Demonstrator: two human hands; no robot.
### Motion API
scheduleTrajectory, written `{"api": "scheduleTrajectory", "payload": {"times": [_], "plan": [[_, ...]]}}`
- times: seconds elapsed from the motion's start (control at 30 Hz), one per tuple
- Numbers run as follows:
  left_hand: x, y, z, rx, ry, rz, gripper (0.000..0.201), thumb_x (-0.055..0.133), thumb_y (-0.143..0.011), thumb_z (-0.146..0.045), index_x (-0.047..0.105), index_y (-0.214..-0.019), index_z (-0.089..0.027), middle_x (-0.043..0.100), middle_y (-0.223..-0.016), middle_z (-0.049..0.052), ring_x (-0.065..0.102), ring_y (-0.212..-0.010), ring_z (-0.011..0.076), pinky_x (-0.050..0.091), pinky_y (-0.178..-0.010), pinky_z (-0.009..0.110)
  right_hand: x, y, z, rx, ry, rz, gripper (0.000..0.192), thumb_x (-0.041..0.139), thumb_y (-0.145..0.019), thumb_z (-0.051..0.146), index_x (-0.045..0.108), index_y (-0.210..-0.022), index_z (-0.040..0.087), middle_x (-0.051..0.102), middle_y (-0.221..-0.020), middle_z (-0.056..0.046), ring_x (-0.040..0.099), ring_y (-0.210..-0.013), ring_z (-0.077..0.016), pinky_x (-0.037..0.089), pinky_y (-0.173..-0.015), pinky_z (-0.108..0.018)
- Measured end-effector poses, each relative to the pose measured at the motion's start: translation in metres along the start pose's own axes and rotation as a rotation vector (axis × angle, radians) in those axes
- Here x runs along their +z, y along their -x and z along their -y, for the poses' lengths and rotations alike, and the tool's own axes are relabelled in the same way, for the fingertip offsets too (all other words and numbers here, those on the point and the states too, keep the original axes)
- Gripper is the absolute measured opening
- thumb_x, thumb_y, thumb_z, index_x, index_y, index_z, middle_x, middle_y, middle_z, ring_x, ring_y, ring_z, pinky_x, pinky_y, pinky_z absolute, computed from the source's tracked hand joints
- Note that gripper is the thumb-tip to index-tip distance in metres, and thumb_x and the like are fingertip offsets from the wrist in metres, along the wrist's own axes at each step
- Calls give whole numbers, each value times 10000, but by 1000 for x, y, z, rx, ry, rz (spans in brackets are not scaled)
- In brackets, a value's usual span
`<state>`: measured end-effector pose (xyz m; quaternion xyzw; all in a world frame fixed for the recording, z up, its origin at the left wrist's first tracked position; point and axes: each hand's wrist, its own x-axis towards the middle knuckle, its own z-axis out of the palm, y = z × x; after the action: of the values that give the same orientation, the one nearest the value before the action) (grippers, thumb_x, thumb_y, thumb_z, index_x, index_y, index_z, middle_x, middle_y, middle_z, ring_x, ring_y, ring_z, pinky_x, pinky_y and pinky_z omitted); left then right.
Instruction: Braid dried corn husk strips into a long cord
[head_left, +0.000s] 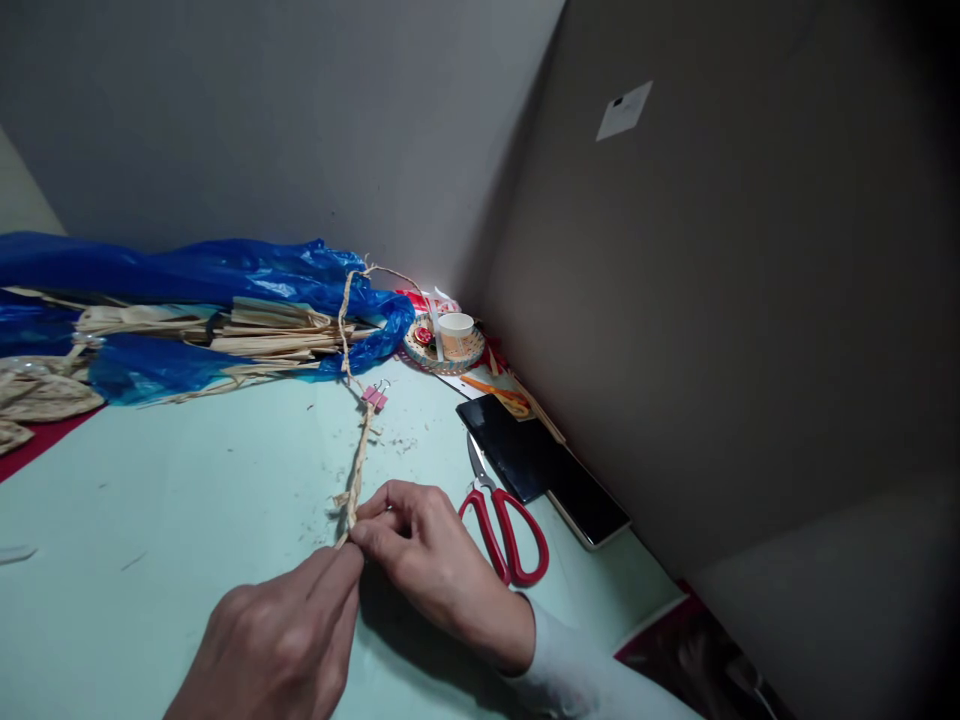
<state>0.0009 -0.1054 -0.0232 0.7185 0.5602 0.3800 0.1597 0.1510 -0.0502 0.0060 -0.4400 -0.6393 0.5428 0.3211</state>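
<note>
A thin braided straw cord point(358, 462) runs across the pale green table point(165, 520), held partway along by a pink binder clip point(374, 397). My left hand point(277, 640) and my right hand point(431, 560) meet at the cord's near end, both pinching the straw strands between fingertips. The cord's far end curls up over the blue plastic bag point(225, 275).
Straw strips point(255, 340) lie on the blue plastic at the back left. Red-handled scissors point(502, 525) lie just right of my right hand. A dark phone point(544, 470) lies beside the wall, and a small cup point(454, 333) stands on a woven coaster in the corner.
</note>
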Motion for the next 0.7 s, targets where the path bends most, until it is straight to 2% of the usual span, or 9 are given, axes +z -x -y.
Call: {"api": "scheduleTrajectory", "payload": {"times": [0.1, 0.17, 0.23, 0.33, 0.43, 0.5, 0.57, 0.63, 0.7], "plan": [[-2, 1, 6, 125, -127, 58, 269, 463, -922, -247, 669, -749, -252, 674, -659, 4, 648, -589, 186, 422, -585, 299, 0, -2, -4, 28, -30, 11, 43, 592, -792, 191, 579, -769, 157, 502, -595, 46, 388, -540, -84, 283, -498, -205], [-8, -4, 9, 106, -99, 87, 296, 454, -946, -305, 663, -741, -258, 690, -679, -3, 644, -601, 177, 434, -592, 285, -1, -3, -5, 37, -35, 3, 36, 603, -780, 178, 576, -767, 159, 520, -598, 40, 401, -541, -87, 281, -491, -203], [-18, -14, 11, -8, -22, 91, 292, 490, -934, -408, 673, -757, -265, 705, -718, -9, 645, -638, 175, 450, -618, 270, -3, -2, -3, 31, -74, 15, 40, 600, -798, 180, 568, -781, 161, 560, -610, 28, 409, -533, -88, 281, -486, -202], [-28, -35, 12, -275, 176, 106, 278, 608, -830, -528, 687, -821, -262, 734, -849, 2, 677, -823, 209, 487, -732, 258, -4, -1, 1, -24, -161, 45, 68, 592, -850, 210, 551, -822, 164, 632, -649, -7, 490, -570, -109, 340, -530, -208], [-24, -49, 11, -400, 599, 382, 309, 702, -759, -523, 658, -789, -219, 698, -745, 10, 665, -763, 197, 511, -713, 257, -3, 0, 1, -79, -213, 63, 72, 572, -889, 225, 539, -860, 167, 646, -656, -23, 589, -630, -145, 425, -614, -235], [-16, -51, 13, -485, 829, 464, 350, 737, -737, -526, 628, -744, -194, 609, -607, -27, 535, -516, 106, 433, -512, 204, -4, 0, 0, -98, -195, 68, 46, 549, -905, 202, 536, -876, 169, 650, -668, -24, 619, -647, -156, 455, -654, -253], [-8, -49, 18, -593, 933, 442, 399, 777, -696, -537, 607, -721, -177, 539, -564, -66, 299, -388, 21, 245, -385, 160, -5, 1, -1, -124, -111, 66, 45, 526, -921, 175, 541, -878, 170, 665, -696, -32, 641, -698, -164, 465, -696, -261], [-4, -46, 25, -648, 914, 422, 418, 784, -685, -541, 598, -706, -167, 526, -579, -70, 191, -383, -4, 127, -371, 158, -6, 4, -1, -156, 28, 63, 83, 499, -942, 157, 548, -877, 173, 686, -725, -36, 648, -747, -167, 456, -737, -264], [-3, -44, 29, -639, 825, 418, 399, 748, -720, -540, 612, -718, -165, 517, -575, -68, 219, -372, 2, 121, -376, 171, -7, 8, 2, -181, 192, 45, 105, 481, -960, 151, 556, -892, 178, 706, -757, -33, 641, -761, -163, 436, -756, -267]]}}
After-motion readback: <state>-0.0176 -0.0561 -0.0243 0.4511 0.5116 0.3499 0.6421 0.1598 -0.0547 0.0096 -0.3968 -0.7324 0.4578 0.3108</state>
